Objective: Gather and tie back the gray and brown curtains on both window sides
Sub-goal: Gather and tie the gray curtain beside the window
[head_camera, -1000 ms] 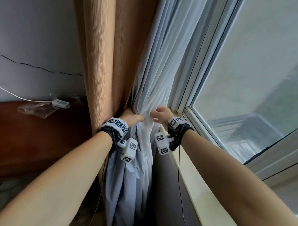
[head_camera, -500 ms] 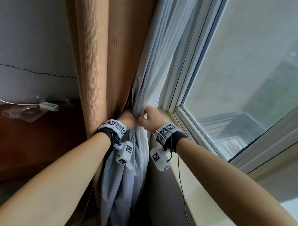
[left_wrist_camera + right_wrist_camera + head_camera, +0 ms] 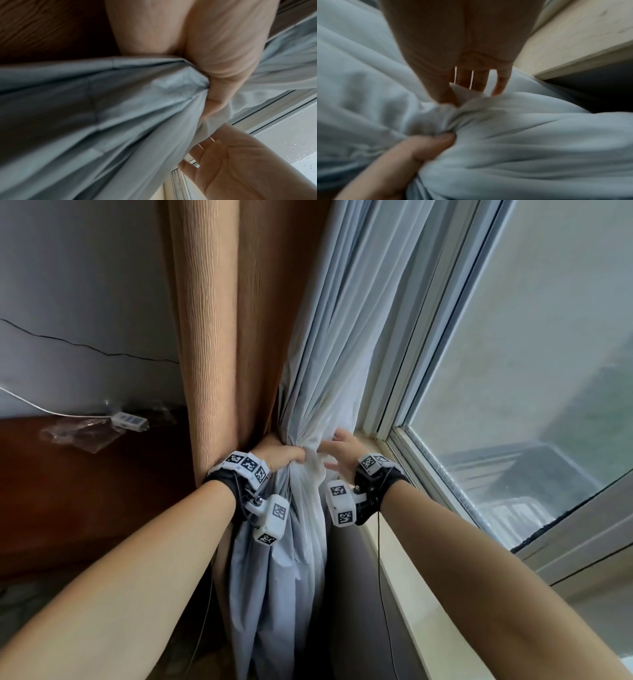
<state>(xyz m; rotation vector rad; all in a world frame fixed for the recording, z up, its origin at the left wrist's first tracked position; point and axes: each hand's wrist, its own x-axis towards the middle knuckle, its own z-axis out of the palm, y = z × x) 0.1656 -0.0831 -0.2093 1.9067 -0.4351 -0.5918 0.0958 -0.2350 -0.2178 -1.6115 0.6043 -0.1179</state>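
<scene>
The gray curtain (image 3: 329,371) hangs next to the window, gathered into a bunch at sill height. The ribbed brown curtain (image 3: 212,337) hangs to its left, behind my left wrist. My left hand (image 3: 284,457) grips the gray bunch, thumb curled over the folds (image 3: 231,60). My right hand (image 3: 337,451) is just to the right of the bunch with fingers straight and spread, holding nothing. In the right wrist view its fingertips (image 3: 498,89) meet the gray fabric (image 3: 522,148), above the thumb of my left hand (image 3: 412,151). No tie-back shows.
A pale window sill (image 3: 411,594) runs along the right under the window glass (image 3: 531,371). Dark wooden furniture (image 3: 85,491) stands at the left, with a plastic wrapper and a small white device (image 3: 130,420) on it. A thin black cable hangs from my right wrist.
My right hand, which was pinching the gray curtain beside my left hand, has let go and drawn a little to the right with fingers spread. My left hand keeps its grip.
</scene>
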